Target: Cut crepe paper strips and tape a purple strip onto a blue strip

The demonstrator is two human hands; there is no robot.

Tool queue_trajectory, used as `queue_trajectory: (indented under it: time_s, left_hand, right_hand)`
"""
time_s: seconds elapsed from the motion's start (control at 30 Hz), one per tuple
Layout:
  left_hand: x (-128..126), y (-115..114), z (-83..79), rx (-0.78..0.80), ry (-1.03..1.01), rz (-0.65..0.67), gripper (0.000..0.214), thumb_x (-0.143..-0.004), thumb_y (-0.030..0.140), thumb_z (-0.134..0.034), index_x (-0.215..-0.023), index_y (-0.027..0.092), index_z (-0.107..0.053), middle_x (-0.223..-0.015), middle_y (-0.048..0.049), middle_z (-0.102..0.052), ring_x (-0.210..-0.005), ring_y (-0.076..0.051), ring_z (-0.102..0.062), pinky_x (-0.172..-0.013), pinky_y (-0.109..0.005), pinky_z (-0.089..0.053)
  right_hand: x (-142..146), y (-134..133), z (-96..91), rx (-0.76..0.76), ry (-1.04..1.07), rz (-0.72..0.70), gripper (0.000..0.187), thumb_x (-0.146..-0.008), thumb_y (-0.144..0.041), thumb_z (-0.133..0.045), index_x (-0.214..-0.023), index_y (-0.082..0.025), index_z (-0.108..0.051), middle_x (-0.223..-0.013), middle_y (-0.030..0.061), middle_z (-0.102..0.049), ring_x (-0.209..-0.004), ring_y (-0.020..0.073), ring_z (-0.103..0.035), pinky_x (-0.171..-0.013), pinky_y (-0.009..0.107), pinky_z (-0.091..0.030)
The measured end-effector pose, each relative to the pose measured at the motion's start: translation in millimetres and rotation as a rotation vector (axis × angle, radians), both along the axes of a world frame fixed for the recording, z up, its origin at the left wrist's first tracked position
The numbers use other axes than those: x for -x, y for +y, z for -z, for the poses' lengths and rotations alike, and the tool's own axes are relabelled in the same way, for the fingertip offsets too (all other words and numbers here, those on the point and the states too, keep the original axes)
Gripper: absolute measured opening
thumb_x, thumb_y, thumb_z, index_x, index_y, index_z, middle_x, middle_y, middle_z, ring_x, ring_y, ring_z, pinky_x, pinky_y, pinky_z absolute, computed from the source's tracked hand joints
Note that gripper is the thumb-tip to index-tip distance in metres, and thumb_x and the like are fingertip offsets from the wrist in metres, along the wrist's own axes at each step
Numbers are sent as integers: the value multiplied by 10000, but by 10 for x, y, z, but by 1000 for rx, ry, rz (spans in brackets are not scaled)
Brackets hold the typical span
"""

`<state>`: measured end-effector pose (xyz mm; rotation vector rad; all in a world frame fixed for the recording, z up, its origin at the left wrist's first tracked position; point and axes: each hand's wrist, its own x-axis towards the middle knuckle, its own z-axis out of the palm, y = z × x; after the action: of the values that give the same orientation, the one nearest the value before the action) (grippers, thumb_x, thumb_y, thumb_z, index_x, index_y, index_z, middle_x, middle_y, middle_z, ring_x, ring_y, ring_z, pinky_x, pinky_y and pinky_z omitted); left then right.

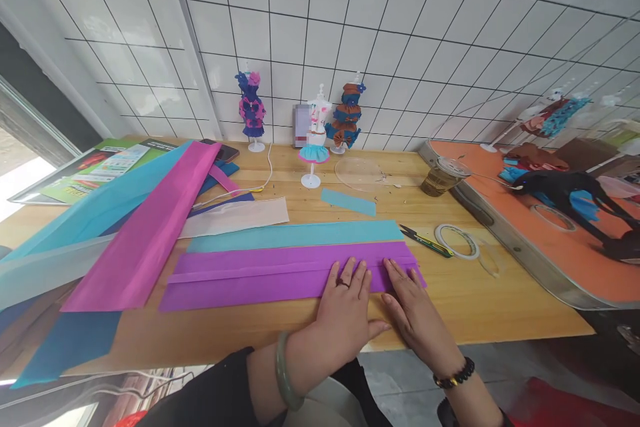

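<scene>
A long purple strip (240, 274) is laid across the near part of the wooden surface (505, 307), its long axis running left to right, with the right end set slightly farther off. A narrow fold line is seen along its length, roughly parallel to the long edges. The strip is found directly beneath the fingers of both hands, and both are placed toward its right end.

The left hand (345, 314) is rested right of the strip's middle, its fingers stretched out flat and a little spread, with the thumb pointed right. The right hand (413, 310) is laid just beside it, nearer the right short edge, its fingers extended flat. Nothing is seen to be gripped by either. By contrast, the whole left stretch of the strip is left uncovered, and to that far-left end the left hand is the nearer.

Along the far long edge a turquoise strip (300, 235) is set, almost parallel; whether it is overlapped there cannot be told. Beyond the right end, a cutter (427, 242) and a tape roll (463, 256) are placed. To the left, a broad pink strip (145, 234) is lain slantwise across other pieces.
</scene>
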<state>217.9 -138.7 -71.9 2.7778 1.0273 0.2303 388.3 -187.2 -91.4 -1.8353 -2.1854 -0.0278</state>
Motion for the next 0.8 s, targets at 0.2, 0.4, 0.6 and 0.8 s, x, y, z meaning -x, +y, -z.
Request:
queue_trajectory:
  time_s: [0.2, 0.4, 0.6, 0.8]
  left_hand:
    - [87, 11, 9, -3, -15, 9, 760, -814, 651, -202, -1348, 120, -307, -1428, -73, -246, -1334, -246, -111, -1078, -458, -130]
    - [86, 10, 21, 10, -25, 10, 766, -815, 653, -193, -1343, 112, -316, -1427, -82, -246, -1337, -242, -98, -1082, -452, -108]
    - [76, 17, 26, 3, -31, 19, 763, -809, 652, -228, -1351, 119, -298, -1424, -82, -257, -1334, -245, -112, -1079, -456, -111]
    - [173, 34, 16, -28, -1, 7, 784, -797, 673, -223, -1334, 113, -335, -1420, -83, -266, -1330, -240, -132, -1078, -432, -147]
  right_hand:
    - [52, 7, -18, 0, -11, -61, 595, -892, -353, -338, -1406, -162, -108, -1396, 110, -331, -1297, 211, -259, -1040, 479, -252]
    - [109, 49, -11, -44, -36, 44, 575, -888, -379, -345, -1389, -139, -195, -1360, 136, -383, -1276, 237, -304, -1030, 516, -239]
    - [163, 65, -18, 8, 9, -35, 564, -895, -360, -339, -1395, -162, -172, -1377, 116, -362, -1285, 209, -288, -1036, 480, -267]
    - [162, 68, -17, 14, 2, -9, 570, -894, -367, -338, -1393, -142, -176, -1386, 128, -343, -1297, 210, -260, -1042, 476, -257]
